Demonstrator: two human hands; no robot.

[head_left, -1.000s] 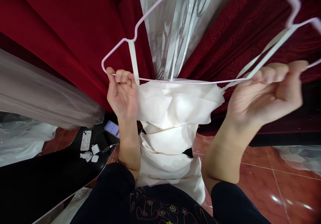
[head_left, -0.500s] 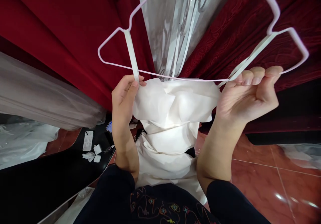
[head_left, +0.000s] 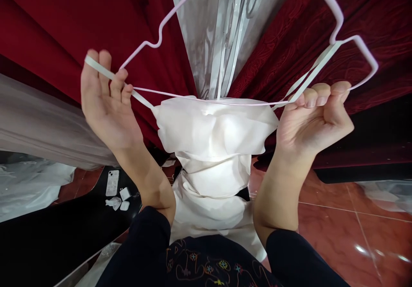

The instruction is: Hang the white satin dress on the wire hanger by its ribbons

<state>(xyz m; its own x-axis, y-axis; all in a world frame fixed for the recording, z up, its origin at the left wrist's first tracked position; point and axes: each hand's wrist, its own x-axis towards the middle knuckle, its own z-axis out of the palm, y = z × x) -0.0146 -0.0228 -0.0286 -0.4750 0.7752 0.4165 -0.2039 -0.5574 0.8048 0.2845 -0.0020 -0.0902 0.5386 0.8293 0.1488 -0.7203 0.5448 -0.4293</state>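
A white dress (head_left: 206,128) hangs in front of me, gathered in folds, its upper edge along the lower bar of a pale pink hanger (head_left: 180,95). The left strap (head_left: 102,68) is off the hanger's notch and stretches across the fingers of my left hand (head_left: 111,107), which is hooked in it. That hand's ring and little fingers curl by the hanger's left corner, hiding it. My right hand (head_left: 315,119) is closed around the lower bar near its right end. Beside it the right strap (head_left: 317,70) still loops over the hanger's right notch.
Dark red curtains (head_left: 64,16) and clear-covered hanging items (head_left: 225,38) stand behind the dress. On a black glossy surface (head_left: 71,227) at lower left lie a phone (head_left: 112,183), a white charger (head_left: 125,193) and a small white case (head_left: 124,206). Red floor tiles (head_left: 328,231) show at right.
My left hand has moved left and up, drawing the left strap out of the hanger's notch toward the hanger's end. The hanger shifted slightly left; my right hand keeps its hold.
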